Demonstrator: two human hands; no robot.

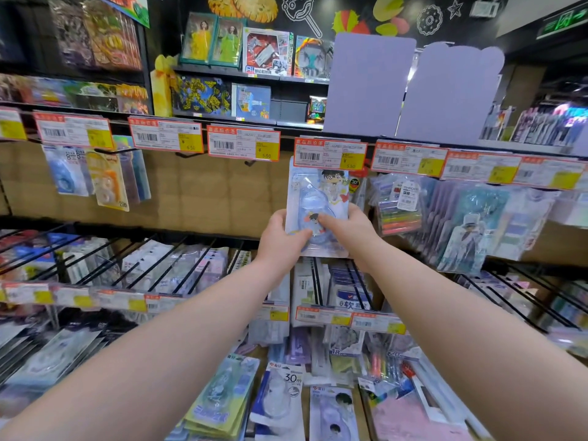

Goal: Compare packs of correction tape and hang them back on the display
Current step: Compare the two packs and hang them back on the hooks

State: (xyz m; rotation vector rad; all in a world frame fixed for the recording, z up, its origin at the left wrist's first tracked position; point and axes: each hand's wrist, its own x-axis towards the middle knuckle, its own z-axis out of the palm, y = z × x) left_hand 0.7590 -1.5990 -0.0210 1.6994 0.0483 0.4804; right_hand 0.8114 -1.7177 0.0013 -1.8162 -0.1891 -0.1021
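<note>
Both hands, left hand (pixel 280 237) and right hand (pixel 346 227), grip the correction tape pack (pixel 318 198)'s lower edges; light, stiff card, slippery blister.

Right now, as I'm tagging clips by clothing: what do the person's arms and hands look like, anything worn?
The left forearm and right forearm are bare as far as the frame shows; no sleeve edge comes into view. The left hand and right hand wear no gloves, and I see no watch, bracelet or ring.
</note>
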